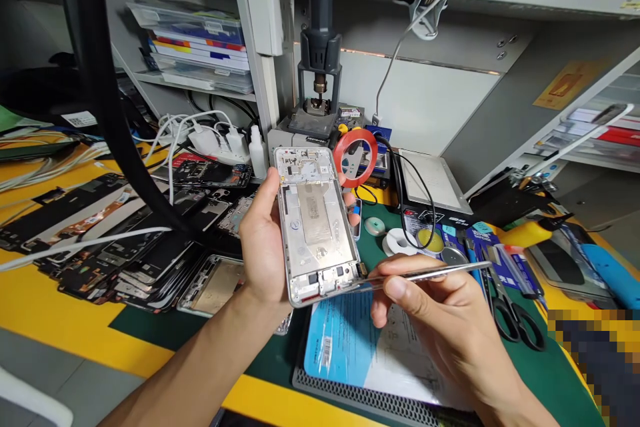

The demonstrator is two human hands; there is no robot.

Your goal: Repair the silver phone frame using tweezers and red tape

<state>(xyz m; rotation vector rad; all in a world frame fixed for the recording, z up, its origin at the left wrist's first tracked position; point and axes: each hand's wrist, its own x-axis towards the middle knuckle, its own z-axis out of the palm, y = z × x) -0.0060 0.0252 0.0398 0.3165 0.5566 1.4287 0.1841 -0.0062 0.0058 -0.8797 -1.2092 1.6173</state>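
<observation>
The left hand (265, 257) grips the phone frame (325, 233) along its edges, inner side facing the wearer, raised above the desk (135, 347). The right hand (440, 310) pinches the tweezers (445, 271) between thumb and fingers; their tips are at the frame's lower right corner. The scissors (517, 323) lie to the right, beyond the right hand. Stacked phone parts (160, 247) lie to the left.
</observation>
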